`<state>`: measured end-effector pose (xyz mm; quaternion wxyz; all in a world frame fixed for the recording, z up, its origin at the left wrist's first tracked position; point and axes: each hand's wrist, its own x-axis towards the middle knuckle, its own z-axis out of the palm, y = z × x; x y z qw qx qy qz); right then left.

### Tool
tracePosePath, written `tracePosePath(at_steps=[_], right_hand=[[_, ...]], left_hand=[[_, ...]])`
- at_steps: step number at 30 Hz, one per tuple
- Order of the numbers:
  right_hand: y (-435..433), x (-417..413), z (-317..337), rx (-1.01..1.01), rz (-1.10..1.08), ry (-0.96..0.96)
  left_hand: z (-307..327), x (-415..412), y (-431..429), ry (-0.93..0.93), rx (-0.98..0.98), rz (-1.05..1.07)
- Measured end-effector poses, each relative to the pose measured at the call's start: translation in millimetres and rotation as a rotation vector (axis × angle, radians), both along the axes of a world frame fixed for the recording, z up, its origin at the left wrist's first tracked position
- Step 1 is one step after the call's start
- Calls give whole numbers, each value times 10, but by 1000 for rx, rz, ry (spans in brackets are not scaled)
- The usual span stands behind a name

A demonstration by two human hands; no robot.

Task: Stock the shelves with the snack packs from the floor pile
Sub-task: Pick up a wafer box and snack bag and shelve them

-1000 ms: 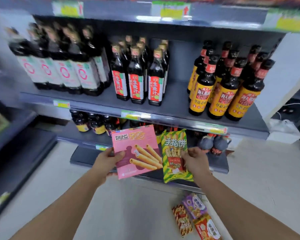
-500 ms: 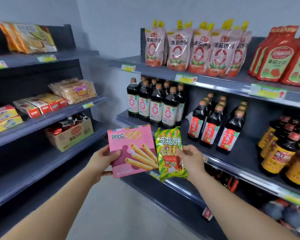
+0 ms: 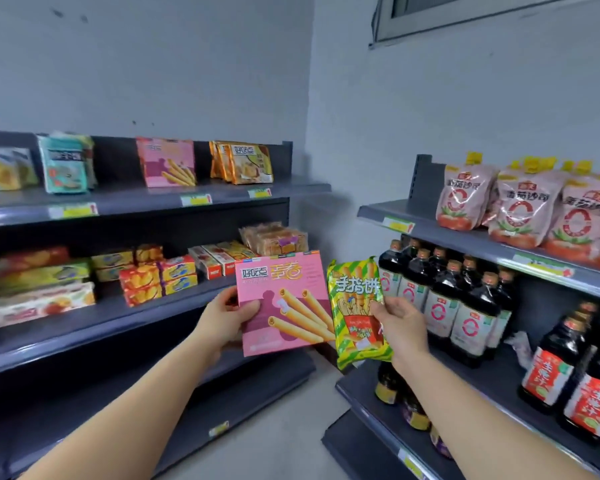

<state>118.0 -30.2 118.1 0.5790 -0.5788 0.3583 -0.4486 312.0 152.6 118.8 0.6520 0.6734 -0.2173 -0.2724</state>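
Observation:
My left hand grips a flat pink box of egg rolls by its left edge, thumb on the front. My right hand holds a green and yellow finger-biscuit pack by its right side. Both packs stand upright side by side in front of me, at the corner between two shelf units. A matching pink box stands on the top shelf of the left unit. The floor pile is out of view.
The left unit's middle shelf carries biscuit boxes and wrapped cakes; its lower shelves look bare. The right unit holds red sauce pouches on top and dark bottles below. Grey floor lies between the units.
My view has swung up and to the left, from the bottle shelves and floor pile to the snack shelves. Both hands keep their packs at the same height in front of me.

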Motion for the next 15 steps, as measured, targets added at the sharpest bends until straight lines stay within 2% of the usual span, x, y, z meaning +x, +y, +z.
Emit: tracePosePath(at_steps=[8, 15], right_hand=[[7, 999, 342, 6, 155, -53], [-117, 1773, 681, -74, 298, -82]], left_hand=[[301, 705, 325, -47, -39, 170], [547, 1159, 405, -125, -77, 370]])
